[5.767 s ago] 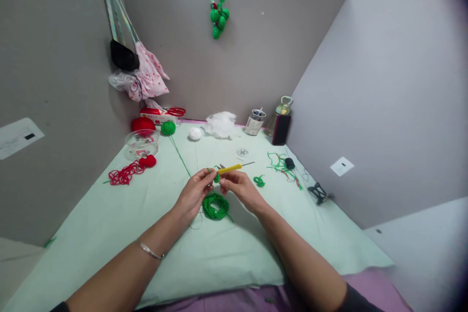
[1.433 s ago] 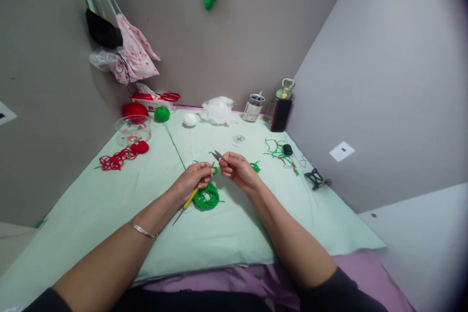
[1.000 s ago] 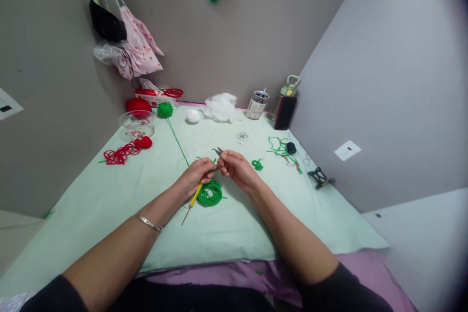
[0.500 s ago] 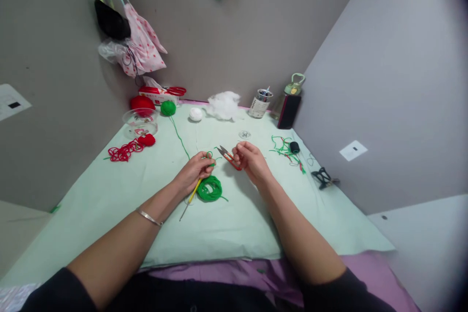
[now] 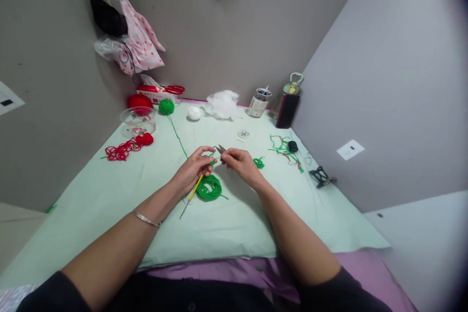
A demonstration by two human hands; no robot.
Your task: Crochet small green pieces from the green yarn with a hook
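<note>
Nearest: purple cloth (image 5: 204,270), well this side of coil, w/ pale sheet (image 5: 219,234) over it. Bracelet (image 5: 146,218) on L wrist, near side & L of coil. Hook (image 5: 196,188): yellow handle at coil's L edge, metal end slanting past it twd person. Coil (image 5: 210,195), green yarn, on sheet, 1 loose end out R.

L hand (image 5: 190,169), just L of & beyond coil: lower fingers curled round hook, index raised off thumb; green bit (image 5: 212,162) by thumb tip, just beyond coil. R hand (image 5: 239,165), beyond coil & R: thumb & index tips pressed together; anything btwn too small to tell. Clip (image 5: 320,177) far R of coil; scrap (image 5: 259,162) nearer it.

Snips (image 5: 221,149) beyond coil: 2 blades past R fingertips, handles hidden; can't tell if touched. Spool (image 5: 292,146) R of coil, red tangle (image 5: 122,150) well L. Farthest past coil: white ball (image 5: 194,113), fluff (image 5: 222,105), tin (image 5: 258,105).
</note>
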